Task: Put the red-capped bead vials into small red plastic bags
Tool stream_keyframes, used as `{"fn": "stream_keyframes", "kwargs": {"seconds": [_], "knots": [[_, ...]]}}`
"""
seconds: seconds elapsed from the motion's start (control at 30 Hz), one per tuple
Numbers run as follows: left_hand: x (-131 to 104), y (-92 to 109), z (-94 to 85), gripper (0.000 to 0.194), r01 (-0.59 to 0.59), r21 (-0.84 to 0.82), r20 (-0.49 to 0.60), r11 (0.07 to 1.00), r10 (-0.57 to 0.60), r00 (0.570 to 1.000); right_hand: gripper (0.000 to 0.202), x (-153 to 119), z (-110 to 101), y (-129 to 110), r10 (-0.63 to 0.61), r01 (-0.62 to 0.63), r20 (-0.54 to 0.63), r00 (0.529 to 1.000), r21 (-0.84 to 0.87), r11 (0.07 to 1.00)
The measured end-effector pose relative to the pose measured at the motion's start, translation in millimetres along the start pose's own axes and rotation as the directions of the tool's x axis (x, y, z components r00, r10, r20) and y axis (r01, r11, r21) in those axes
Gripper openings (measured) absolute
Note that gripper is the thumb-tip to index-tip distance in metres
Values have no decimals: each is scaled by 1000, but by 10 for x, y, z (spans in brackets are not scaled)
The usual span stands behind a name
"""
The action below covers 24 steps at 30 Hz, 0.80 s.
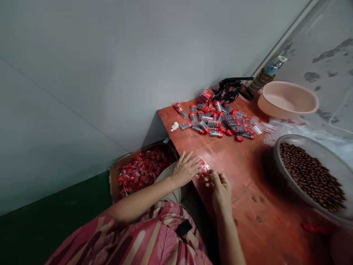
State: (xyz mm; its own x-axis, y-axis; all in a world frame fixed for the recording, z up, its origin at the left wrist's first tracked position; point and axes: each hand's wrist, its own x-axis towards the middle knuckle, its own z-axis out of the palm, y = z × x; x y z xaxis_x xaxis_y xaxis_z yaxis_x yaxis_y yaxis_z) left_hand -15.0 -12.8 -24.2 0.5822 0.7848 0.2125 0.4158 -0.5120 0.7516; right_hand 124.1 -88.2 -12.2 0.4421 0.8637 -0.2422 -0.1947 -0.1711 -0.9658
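My left hand (186, 168) lies flat at the near edge of the red-brown table (242, 191), its fingertips pressing a small red packet (203, 166). My right hand (219, 186) is beside it with its fingers pinched at the same packet's lower edge. A pile of small filled clear containers with red caps (217, 119) lies farther back on the table. A metal bowl full of dark brown round candies (310, 173) stands at the right.
A cardboard box of red packets (142, 167) sits below the table's left edge. A pink basin (288, 99), a black bag (231, 90), empty clear containers (271, 127) and a small white scrap (174, 126) lie at the back. A grey wall is to the left.
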Motion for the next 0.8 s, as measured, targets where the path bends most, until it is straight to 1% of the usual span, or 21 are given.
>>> {"fn": "stream_keyframes", "kwargs": {"seconds": [0.07,0.2,0.3,0.33,0.4,0.47,0.53,0.6,0.67,0.73,0.8], "knots": [[27,-23,59,28,8,2,-19,1000,-8,1000,24,-14,-4,-6,-11,11,-2,1000,-23,1000],[17,-58,111,22,42,-61,-57,997,-45,997,25,15,-28,1,-64,62,-17,998,-101,993],[8,-46,143,20,45,-107,-99,993,-56,993,26,60,-22,31,-101,91,-71,992,-138,986],[6,-30,151,21,41,-121,-122,992,-56,991,29,78,-12,39,-105,92,-90,990,-135,987],[4,23,151,21,21,-152,-168,988,-47,985,36,120,14,39,-75,68,-82,994,-92,993],[10,101,117,22,-2,-199,-189,980,-36,981,43,172,39,6,-28,28,-26,999,-19,999],[28,178,50,27,17,-285,-182,958,-71,981,43,232,52,-59,-14,13,20,1000,42,999],[55,219,-29,35,101,-415,-136,904,-171,976,41,298,51,-140,-29,26,64,998,54,998],[84,205,-95,33,212,-522,-18,826,-259,966,42,369,44,-218,-16,12,165,986,26,1000],[104,144,-136,33,318,-602,115,732,-315,942,43,448,44,-279,33,-24,286,958,-37,999],[106,66,-156,34,407,-682,203,608,-377,904,42,549,72,-325,76,-28,382,921,-129,991]]}}
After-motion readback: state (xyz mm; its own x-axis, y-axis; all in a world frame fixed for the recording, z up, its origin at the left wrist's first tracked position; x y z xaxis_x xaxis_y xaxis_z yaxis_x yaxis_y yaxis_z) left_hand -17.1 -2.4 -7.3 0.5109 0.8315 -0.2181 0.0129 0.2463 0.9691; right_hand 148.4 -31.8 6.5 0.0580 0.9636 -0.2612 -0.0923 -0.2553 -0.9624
